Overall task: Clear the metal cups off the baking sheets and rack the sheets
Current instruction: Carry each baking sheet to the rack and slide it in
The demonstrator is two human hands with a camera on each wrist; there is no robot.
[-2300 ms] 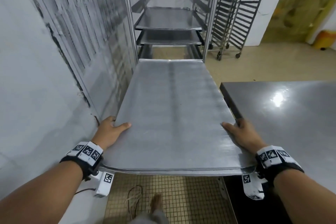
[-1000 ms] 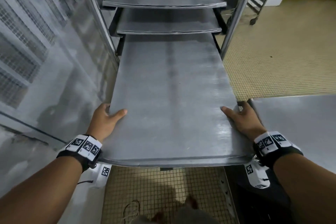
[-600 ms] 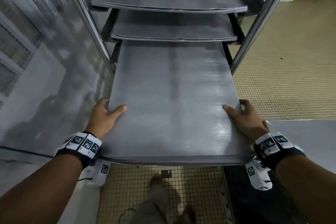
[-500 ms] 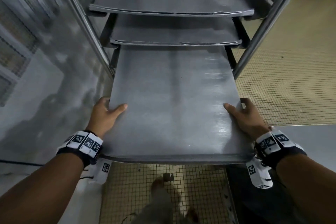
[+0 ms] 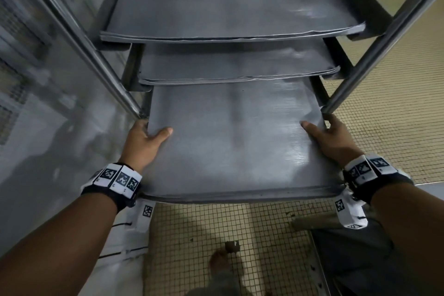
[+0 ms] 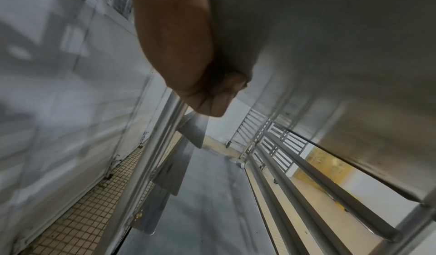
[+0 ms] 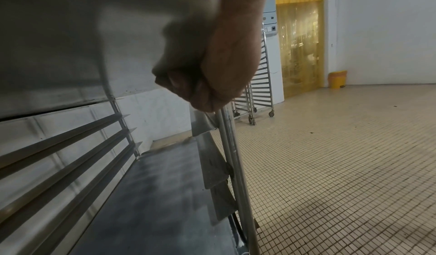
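I hold a bare grey baking sheet (image 5: pixel 230 146) level, its far half inside the steel rack (image 5: pixel 101 65). My left hand (image 5: pixel 146 139) grips the sheet's left edge, thumb on top and fingers underneath (image 6: pixel 212 100). My right hand (image 5: pixel 329 137) grips the right edge the same way, fingers curled under the sheet (image 7: pixel 188 87) beside the rack's right post (image 7: pixel 235 165). Two more sheets (image 5: pixel 235 65) rest on the rack's runners just above. No metal cups are in view.
A metal-clad wall (image 5: pixel 36 103) stands close on the left. Tiled floor (image 5: pixel 384 103) spreads to the right. A steel table corner (image 5: pixel 432 182) sits at the right. Other empty racks (image 7: pixel 261 83) and a yellow strip curtain (image 7: pixel 299 40) lie beyond. Free runners (image 7: pixel 70 147) show below the sheet.
The sheet has slid further into the rack under the two racked sheets. Both hands have kept their grip and now reach the rack's front posts.
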